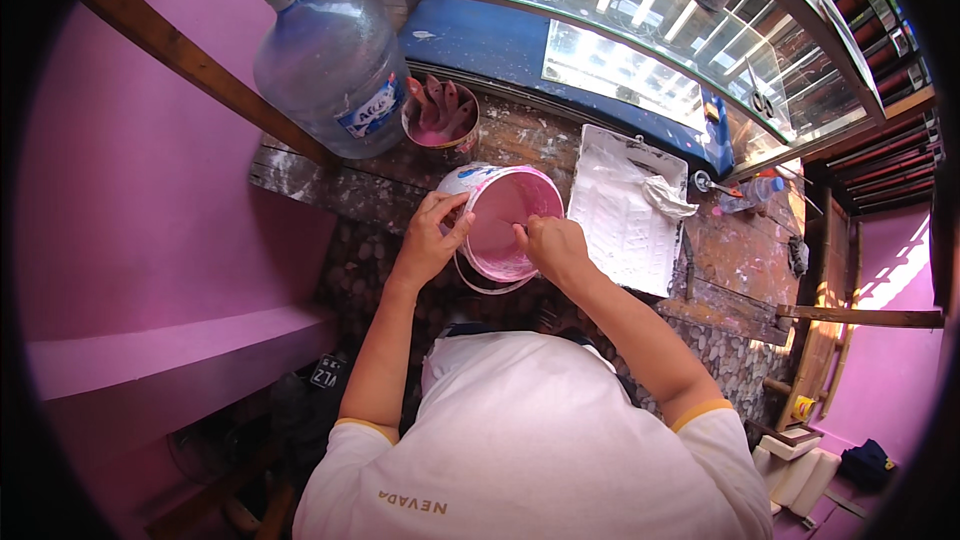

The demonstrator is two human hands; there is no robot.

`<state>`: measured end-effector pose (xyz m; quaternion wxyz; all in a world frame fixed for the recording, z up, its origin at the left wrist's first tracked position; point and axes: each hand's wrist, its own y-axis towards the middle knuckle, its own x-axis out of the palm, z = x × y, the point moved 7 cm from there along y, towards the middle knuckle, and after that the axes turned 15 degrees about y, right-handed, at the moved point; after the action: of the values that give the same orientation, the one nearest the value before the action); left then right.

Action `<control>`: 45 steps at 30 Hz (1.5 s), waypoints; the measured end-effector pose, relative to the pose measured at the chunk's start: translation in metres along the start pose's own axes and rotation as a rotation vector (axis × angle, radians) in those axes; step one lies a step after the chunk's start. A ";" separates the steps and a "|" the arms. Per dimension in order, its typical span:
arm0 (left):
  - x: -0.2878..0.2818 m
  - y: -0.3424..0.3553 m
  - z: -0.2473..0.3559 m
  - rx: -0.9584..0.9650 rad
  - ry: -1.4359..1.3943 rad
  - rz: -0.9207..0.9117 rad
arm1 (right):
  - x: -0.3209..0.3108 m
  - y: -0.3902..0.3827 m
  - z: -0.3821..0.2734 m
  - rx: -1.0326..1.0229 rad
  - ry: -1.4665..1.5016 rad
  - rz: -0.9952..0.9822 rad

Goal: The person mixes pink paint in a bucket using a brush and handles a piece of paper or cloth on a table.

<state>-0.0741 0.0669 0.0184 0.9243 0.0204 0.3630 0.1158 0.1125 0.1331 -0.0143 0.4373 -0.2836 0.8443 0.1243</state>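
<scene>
A white paint bucket (465, 177) is tilted toward me at the table's front edge, with pink paint (497, 217) inside and smears on its rim. Its thin handle (488, 289) hangs down on my side. My left hand (430, 240) grips the bucket's left rim, thumb and fingers on either side of the wall. Over the right part of the opening, my right hand (556, 245) is closed with its fingertips toward the paint. What it holds, if anything, is too small and hidden to name.
Behind the bucket stand a small can (440, 148) with a pink-stained glove in it and a large water jug (335, 65). A white-coated paint tray (625, 215) with a crumpled cloth (668, 197) lies to the right, near a small plastic bottle (752, 194). A glass case (640, 15) borders the back.
</scene>
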 end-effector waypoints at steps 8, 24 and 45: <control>0.000 0.000 -0.003 -0.006 0.010 -0.002 | -0.005 0.019 -0.004 -0.097 0.009 0.159; 0.000 -0.001 -0.004 -0.008 0.018 0.002 | 0.002 0.013 -0.004 -0.092 -0.049 0.077; -0.003 0.000 -0.008 0.017 0.018 0.038 | -0.003 0.017 -0.013 -0.033 0.101 0.168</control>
<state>-0.0811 0.0660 0.0146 0.9185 0.0343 0.3717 0.1304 0.0951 0.1423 -0.0045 0.3772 -0.2250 0.8840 0.1601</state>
